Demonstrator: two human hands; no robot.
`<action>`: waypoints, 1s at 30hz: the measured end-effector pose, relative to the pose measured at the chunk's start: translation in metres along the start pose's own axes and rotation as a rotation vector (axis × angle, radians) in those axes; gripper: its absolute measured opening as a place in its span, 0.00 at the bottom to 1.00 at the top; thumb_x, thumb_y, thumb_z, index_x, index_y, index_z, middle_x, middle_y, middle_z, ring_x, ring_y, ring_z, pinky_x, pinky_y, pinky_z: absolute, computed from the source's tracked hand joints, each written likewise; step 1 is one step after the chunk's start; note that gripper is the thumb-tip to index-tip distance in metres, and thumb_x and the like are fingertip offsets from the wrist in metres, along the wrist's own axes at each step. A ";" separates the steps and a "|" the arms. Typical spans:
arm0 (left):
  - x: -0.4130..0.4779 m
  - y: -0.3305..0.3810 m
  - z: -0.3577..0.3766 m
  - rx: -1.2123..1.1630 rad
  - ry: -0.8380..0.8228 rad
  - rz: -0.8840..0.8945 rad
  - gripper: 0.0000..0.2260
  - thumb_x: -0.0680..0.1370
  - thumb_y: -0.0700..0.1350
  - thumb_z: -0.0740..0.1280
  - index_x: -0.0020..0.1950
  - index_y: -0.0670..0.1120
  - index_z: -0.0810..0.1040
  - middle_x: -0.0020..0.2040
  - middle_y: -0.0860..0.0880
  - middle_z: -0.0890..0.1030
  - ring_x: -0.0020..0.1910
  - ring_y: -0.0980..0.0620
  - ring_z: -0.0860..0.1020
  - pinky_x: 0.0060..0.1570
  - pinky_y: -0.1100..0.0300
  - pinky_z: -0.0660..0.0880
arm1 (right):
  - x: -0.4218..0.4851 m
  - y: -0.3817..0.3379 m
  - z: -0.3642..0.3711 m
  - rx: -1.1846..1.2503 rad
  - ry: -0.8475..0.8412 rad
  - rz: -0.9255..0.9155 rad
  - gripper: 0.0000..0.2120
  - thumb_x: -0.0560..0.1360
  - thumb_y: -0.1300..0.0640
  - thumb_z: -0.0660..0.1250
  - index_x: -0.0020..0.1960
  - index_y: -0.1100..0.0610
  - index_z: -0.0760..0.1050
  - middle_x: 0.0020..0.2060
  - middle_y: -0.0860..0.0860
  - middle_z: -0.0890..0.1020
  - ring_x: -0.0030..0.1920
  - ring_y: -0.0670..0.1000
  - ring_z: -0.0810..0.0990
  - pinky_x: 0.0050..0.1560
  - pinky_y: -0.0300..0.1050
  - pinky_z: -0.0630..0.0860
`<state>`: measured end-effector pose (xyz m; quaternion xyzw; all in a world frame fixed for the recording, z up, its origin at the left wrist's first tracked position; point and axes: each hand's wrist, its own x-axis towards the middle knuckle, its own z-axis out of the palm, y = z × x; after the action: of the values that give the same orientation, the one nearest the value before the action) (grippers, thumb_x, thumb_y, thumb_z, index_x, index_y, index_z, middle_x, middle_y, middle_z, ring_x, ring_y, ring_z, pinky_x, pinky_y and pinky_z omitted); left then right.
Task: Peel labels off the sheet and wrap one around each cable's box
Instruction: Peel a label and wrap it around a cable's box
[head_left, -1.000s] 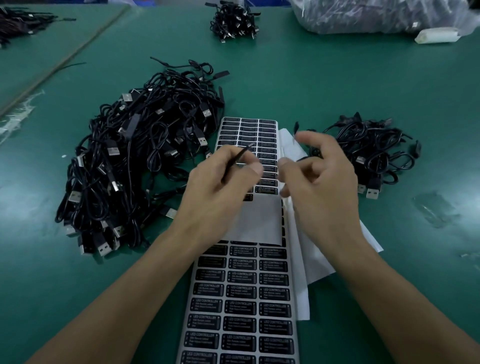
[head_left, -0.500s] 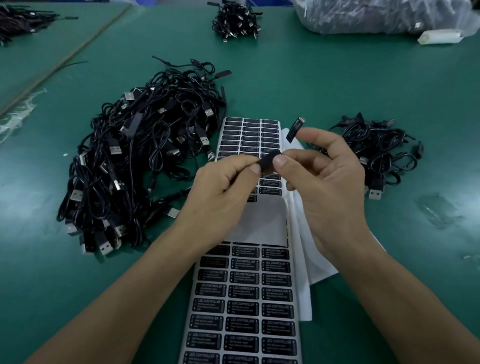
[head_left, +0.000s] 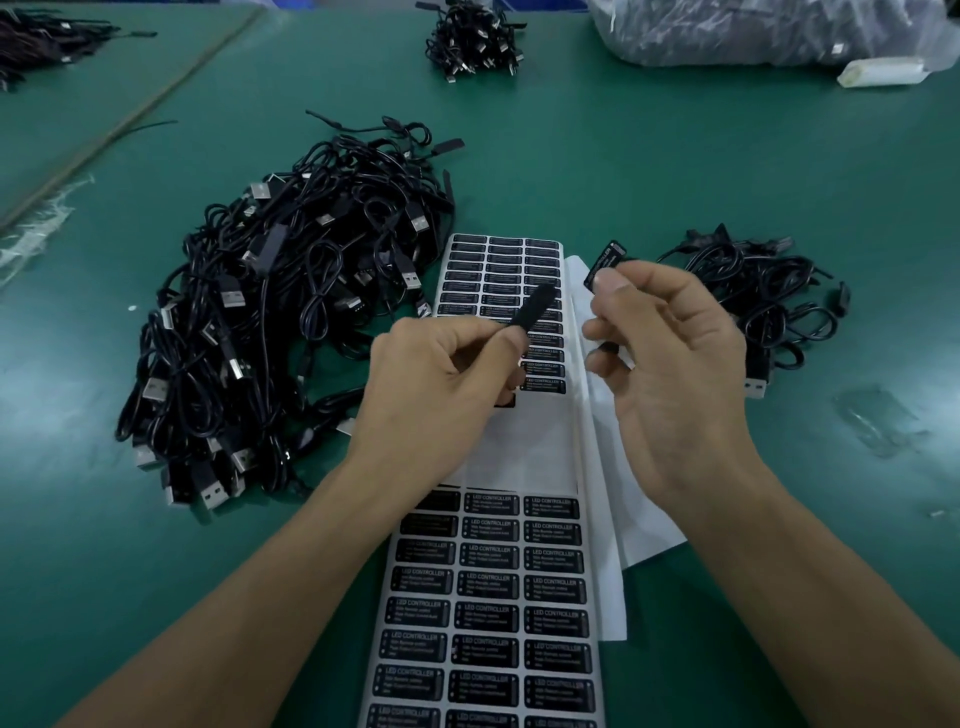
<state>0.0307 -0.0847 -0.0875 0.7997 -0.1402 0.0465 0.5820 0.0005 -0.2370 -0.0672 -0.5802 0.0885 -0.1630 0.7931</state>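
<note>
Left hand (head_left: 441, 379) pinches the slim black box (head_left: 531, 312), tip angled up-right | right hand (head_left: 675, 364) grips a peeled label (head_left: 605, 264) just beside it, not touching | both above the label sheet (head_left: 488, 597) on the tabletop (head_left: 623, 156) | cable piles left (head_left: 270, 322) and right (head_left: 769, 296)

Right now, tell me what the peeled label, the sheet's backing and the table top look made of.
Label: thin black film or coated paper, faint sheen, white print. Sheet backing: smooth white release paper, probably; bare where labels are gone. Table top: green mat, soft sheen, maybe rubber.
</note>
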 end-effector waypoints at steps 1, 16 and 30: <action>0.000 0.000 0.000 -0.016 0.010 -0.013 0.10 0.79 0.48 0.69 0.39 0.48 0.85 0.32 0.52 0.84 0.31 0.55 0.83 0.36 0.59 0.81 | 0.000 0.000 0.000 0.020 0.009 0.022 0.05 0.76 0.59 0.72 0.43 0.52 0.81 0.36 0.48 0.81 0.37 0.47 0.77 0.37 0.37 0.74; -0.004 0.009 0.003 -0.159 -0.032 -0.060 0.08 0.81 0.43 0.68 0.44 0.49 0.85 0.35 0.51 0.85 0.35 0.54 0.84 0.36 0.68 0.77 | -0.004 -0.002 0.005 0.073 -0.103 0.129 0.12 0.77 0.63 0.69 0.36 0.52 0.84 0.34 0.51 0.84 0.33 0.46 0.80 0.34 0.36 0.76; -0.006 0.016 0.003 -0.332 -0.144 -0.065 0.07 0.81 0.37 0.66 0.52 0.46 0.83 0.37 0.48 0.86 0.35 0.56 0.82 0.36 0.68 0.77 | -0.004 0.001 0.004 -0.006 -0.157 0.142 0.11 0.76 0.61 0.70 0.37 0.51 0.84 0.35 0.49 0.83 0.34 0.45 0.77 0.38 0.40 0.74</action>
<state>0.0204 -0.0907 -0.0750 0.6979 -0.1612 -0.0537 0.6957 -0.0017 -0.2312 -0.0673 -0.5860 0.0673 -0.0601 0.8053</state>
